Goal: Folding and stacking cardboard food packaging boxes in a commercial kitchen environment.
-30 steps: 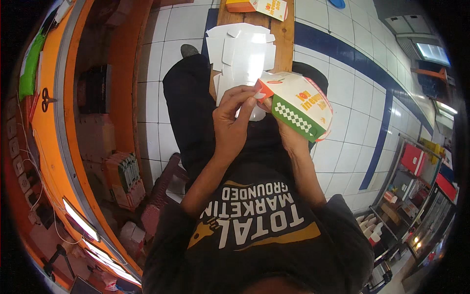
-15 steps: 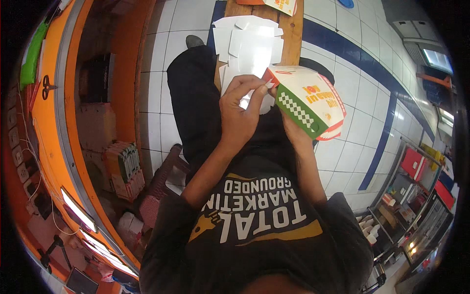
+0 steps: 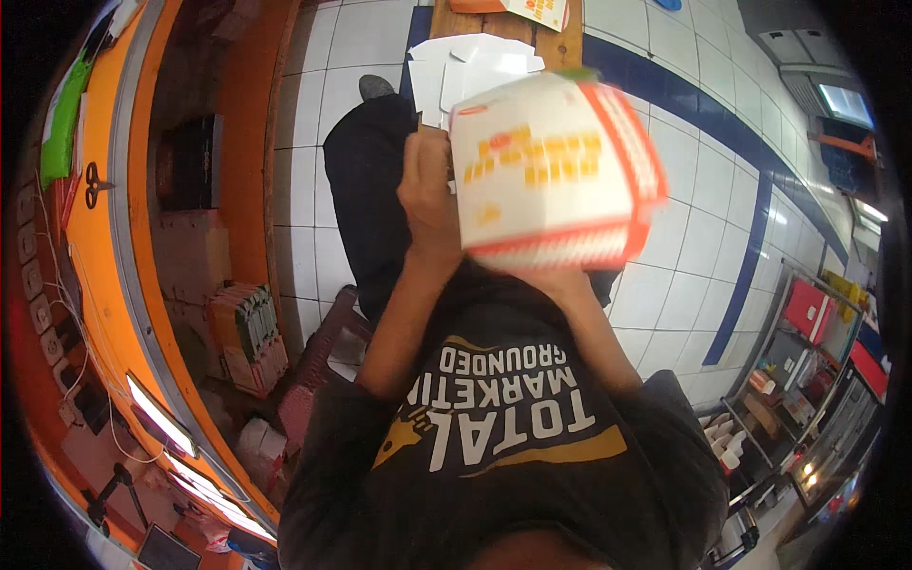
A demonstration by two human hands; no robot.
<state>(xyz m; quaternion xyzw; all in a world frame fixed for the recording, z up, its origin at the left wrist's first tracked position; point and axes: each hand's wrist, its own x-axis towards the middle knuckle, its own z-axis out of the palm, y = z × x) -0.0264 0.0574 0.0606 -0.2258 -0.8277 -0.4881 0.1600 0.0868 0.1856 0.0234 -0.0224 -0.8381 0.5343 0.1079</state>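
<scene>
A cardboard food box (image 3: 541, 180), white with yellow print and red edges, is blurred by motion in front of me. My left hand (image 3: 429, 195) is closed at its left edge, with the fingertips hidden behind the card. Beneath the box, my right hand (image 3: 551, 280) holds it from below; its fingers are out of sight. Flat white cardboard blanks (image 3: 432, 76) lie beyond it on a narrow wooden bench (image 3: 565, 46) between my legs, partly covered by the box. Another printed box (image 3: 537, 9) sits at the bench's far end.
To the left runs an orange counter (image 3: 128, 247) with scissors (image 3: 95, 185) on it. Below are a stack of folded cartons (image 3: 247, 328) and a maroon plastic stool (image 3: 318, 361). A metal rack (image 3: 760, 380) with goods stands at the right on the tiled floor.
The box has turned, swinging its green side away, and come left and closer. My left hand has gone from a pinch at the box's corner to its left edge.
</scene>
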